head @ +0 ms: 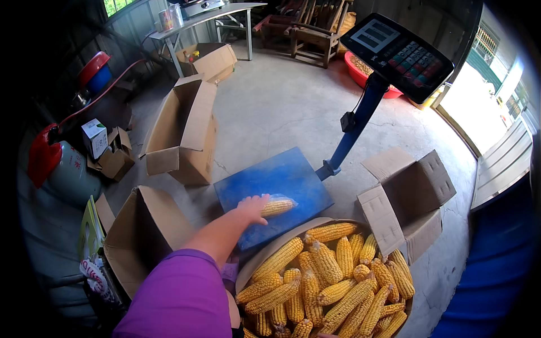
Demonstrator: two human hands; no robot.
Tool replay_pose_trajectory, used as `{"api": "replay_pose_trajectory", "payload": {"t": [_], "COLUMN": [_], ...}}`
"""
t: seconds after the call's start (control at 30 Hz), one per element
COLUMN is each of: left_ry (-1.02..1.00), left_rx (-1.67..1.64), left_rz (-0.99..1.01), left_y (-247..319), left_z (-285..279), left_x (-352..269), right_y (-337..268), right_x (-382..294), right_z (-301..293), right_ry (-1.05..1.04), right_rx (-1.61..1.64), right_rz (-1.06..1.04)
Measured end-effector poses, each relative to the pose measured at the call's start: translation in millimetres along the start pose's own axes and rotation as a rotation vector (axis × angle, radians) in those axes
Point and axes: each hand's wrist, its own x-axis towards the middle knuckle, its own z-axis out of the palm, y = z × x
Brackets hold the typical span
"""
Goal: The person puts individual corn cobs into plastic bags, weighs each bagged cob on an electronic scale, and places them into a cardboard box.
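Observation:
My left hand point(253, 210) reaches out over the blue platform point(291, 173) of a floor scale, its fingers on the near end of an ear of corn in a clear plastic bag point(279, 206). The scale's dark display and keypad head point(397, 57) stands on a blue post at the upper right. In front of me a large round container point(249, 270) is heaped with bare yellow corn cobs point(327, 262). Of my right hand only a sliver of what looks like a finger point(328, 335) shows at the bottom edge, over the cobs; what it holds is hidden.
Open cardboard boxes stand left of the scale point(196, 162), at the lower left point(165, 215) and on the right point(422, 228). A gas cylinder point(72, 173) is far left. Behind are a table point(211, 14), wooden chairs point(315, 36) and a red basin point(355, 74). A doorway opens at right.

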Motion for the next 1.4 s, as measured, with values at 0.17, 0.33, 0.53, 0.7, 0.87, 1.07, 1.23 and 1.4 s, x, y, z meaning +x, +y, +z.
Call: {"api": "replay_pose_trajectory", "payload": {"t": [0.17,0.33,0.53,0.7,0.87,1.07,1.23,1.4], "left_ry": [0.01,0.069,0.055,0.181,0.293,0.373,0.348,0.217], "left_rx": [0.036,-0.121,-0.4,-0.553,-0.667,-0.86,-1.25,-1.953], "left_rz": [-0.09,-0.15,-0.052,0.191,0.135,-0.072,-0.352,-0.67], "left_y": [9.3,7.6,10.1,4.7,-63.7,-163.4,-207.4,-227.1], "left_z": [18.1,22.7,-10.7,-105.9,-152.6,-118.7,-28.7,66.6], "left_x": [1.3,-0.6,-31.3,-96.1,-210.0,-340.1,-376.4,-335.4], "right_y": [13.6,11.5,40.0,61.9,71.1,45.5,80.2,101.8], "right_x": [1.1,-4.9,-0.3,14.6,13.9,-6.0,-15.1,-23.8], "right_z": [1.7,6.1,7.1,8.4,12.4,27.3,22.9,32.9], "right_ry": [0.028,0.043,0.056,0.176,0.332,0.442,0.45,0.469], "right_rx": [0.021,-0.002,0.024,-0.098,-0.243,-0.503,-0.673,-0.636], "right_rz": [-0.034,-0.013,-0.181,-0.098,-0.196,-0.217,-0.239,-0.132]}}
